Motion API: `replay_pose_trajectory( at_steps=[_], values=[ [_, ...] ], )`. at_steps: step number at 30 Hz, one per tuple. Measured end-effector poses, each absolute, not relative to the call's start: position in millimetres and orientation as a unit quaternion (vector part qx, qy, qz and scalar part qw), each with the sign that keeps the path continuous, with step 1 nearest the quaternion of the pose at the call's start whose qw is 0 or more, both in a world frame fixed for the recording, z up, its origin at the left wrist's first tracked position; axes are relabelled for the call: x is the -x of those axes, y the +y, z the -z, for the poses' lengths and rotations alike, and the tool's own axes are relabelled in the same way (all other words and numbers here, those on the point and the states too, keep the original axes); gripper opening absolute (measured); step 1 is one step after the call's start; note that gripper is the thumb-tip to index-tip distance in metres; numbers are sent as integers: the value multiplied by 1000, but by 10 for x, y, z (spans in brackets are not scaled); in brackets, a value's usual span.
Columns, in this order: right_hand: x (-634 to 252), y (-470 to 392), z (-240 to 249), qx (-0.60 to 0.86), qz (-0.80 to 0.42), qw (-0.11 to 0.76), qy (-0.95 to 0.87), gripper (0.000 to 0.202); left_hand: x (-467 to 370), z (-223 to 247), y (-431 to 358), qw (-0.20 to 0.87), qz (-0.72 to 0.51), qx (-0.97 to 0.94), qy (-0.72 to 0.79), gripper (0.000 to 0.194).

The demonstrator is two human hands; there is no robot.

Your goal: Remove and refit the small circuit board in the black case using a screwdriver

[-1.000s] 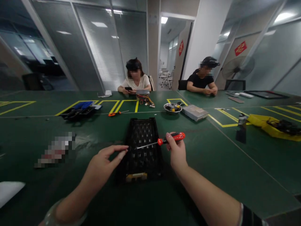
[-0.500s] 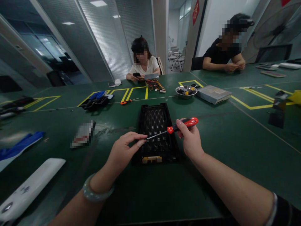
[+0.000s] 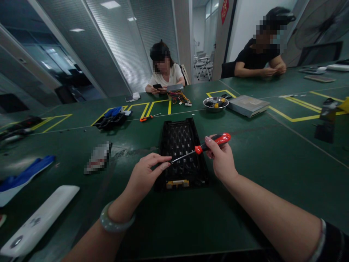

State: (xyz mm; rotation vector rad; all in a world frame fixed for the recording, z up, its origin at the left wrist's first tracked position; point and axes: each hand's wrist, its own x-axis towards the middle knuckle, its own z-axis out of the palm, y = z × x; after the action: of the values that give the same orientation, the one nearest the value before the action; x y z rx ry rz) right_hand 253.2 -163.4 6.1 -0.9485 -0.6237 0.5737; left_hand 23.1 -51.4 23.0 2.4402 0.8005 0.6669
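A black perforated panel (image 3: 178, 142) lies flat on the green table (image 3: 245, 163) in front of me, with a yellowish connector at its near edge. My right hand (image 3: 221, 160) grips a red-and-black screwdriver (image 3: 209, 142) by the handle, its shaft slanting down to the left. My left hand (image 3: 145, 174) hovers at the panel's left edge, thumb and forefinger pinched at the screwdriver's tip. Whether something small sits between those fingers is too small to tell.
A metal bowl (image 3: 216, 103) and a grey drive (image 3: 248, 105) lie beyond the panel. Coloured cables (image 3: 180, 97), an orange tool (image 3: 148, 117) and a black-blue bundle (image 3: 110, 118) sit further back. A white object (image 3: 38, 220) lies near left. Two people sit across the table.
The view dropped and drew closer over the first half second, then held. Both hands keep their pose, the left fingers closing slightly on the screwdriver's tip.
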Motion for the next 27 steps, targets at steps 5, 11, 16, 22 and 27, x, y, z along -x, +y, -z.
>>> replay_pose_trajectory(
  at_steps=[5, 11, 16, 22, 27],
  values=[
    [-2528, -1634, -60, 444, -260, 807, -290, 28, -220, -231, -518, 241, -231, -899, 284, 23],
    [-2528, -1638, -75, 446, -248, 807, -297, 28, -226, -259, -551, 296, -219, -883, 291, 21],
    [-2534, -1631, -66, 445, -245, 811, -290, 27, -241, -236, -536, 307, -222, -875, 300, 21],
    [-2536, -1625, -69, 446, -251, 808, -290, 28, -239, -190, -495, 256, -216, -901, 276, 23],
    [-2539, -1626, -80, 460, -255, 804, -276, 31, -242, -199, -505, 196, -209, -923, 257, 27]
  ],
)
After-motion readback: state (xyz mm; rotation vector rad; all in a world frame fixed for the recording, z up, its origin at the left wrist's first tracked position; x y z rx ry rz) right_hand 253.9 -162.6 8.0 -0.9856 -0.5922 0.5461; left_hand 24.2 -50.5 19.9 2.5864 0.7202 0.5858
